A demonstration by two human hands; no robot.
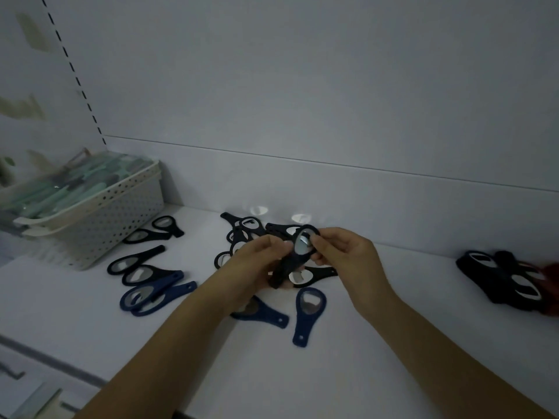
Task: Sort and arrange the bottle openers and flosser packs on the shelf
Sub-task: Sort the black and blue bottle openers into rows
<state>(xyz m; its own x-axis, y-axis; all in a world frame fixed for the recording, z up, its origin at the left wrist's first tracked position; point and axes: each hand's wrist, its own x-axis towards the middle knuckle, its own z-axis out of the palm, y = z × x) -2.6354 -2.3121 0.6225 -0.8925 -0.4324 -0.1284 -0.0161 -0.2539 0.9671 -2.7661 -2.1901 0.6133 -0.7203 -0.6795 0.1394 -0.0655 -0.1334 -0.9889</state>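
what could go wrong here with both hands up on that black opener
1. The black opener is held only by the fingers of the left hand and right hand, above the black pile; a slip could scatter it.
2. The forearms hang low over the blue openers; a sweep could knock them off the shelf edge.
3. Dim light makes black and dark blue easy to mix.

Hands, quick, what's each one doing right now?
Left hand: holding the handle end of a black bottle opener.
Right hand: pinching the same opener's ring end.
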